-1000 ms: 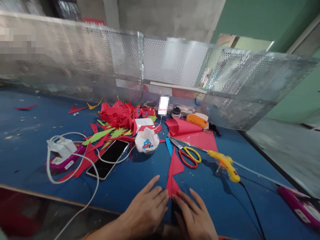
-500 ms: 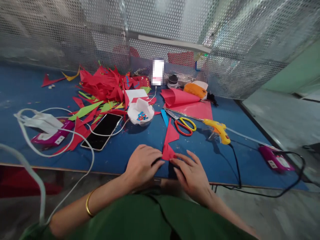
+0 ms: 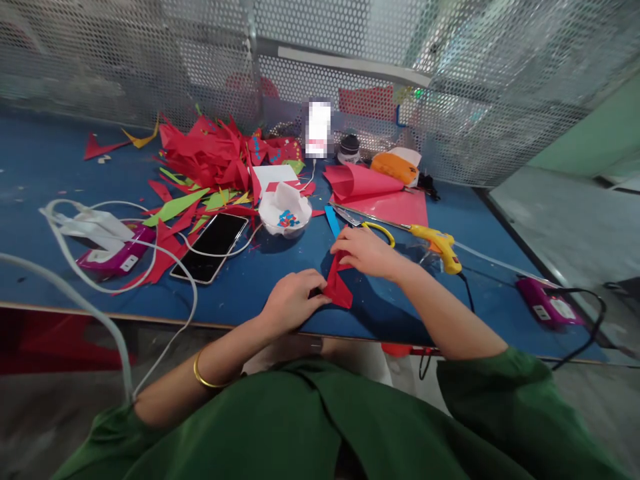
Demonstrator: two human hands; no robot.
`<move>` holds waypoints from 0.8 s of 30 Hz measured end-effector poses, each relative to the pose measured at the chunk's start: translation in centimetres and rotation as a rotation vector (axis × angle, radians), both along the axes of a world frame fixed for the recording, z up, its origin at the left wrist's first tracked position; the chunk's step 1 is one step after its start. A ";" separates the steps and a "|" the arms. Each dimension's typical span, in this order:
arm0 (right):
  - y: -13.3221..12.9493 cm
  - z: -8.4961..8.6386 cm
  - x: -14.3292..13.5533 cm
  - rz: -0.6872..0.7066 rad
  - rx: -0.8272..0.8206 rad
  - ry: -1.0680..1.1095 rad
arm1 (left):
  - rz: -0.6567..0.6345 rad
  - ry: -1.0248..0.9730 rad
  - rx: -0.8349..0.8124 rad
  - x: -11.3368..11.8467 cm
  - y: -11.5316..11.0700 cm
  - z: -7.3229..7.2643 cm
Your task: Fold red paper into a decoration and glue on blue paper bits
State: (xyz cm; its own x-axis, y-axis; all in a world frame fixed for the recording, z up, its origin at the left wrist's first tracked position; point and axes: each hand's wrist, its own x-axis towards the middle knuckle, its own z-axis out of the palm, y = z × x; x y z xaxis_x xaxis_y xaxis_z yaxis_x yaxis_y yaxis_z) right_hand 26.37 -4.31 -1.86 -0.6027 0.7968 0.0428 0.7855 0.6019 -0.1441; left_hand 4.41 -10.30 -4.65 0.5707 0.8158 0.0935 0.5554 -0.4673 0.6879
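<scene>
A small folded piece of red paper lies on the blue table near its front edge. My left hand has its thumb and fingers closed on the paper's lower left side. At the paper's upper end, my right hand holds it with bent fingers and covers part of it. Just beyond my right hand are scissors, mostly hidden, with the yellow handle showing. A blue strip lies beside the blades.
A white bowl of small blue and red bits stands ahead. A dark phone, white cables and a heap of red paper are at left. A yellow glue gun and purple device lie at right.
My right hand has moved forward from the paper's lower end to its upper end, now covering the scissors' red handle. The red paper looks turned and folded narrower. The view has shifted slightly.
</scene>
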 end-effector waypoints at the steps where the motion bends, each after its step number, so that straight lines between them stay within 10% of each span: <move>1: 0.8 0.2 -0.1 0.030 -0.030 -0.028 | -0.025 -0.025 -0.012 -0.4 0.3 0.1; 16: 3.9 2.4 -0.8 0.101 -0.410 0.100 | -0.178 -0.114 0.015 -4.7 2.8 3.8; 24: 0.0 2.1 0.6 -0.217 -0.449 0.616 | 0.522 -0.437 0.259 -6.2 2.2 4.0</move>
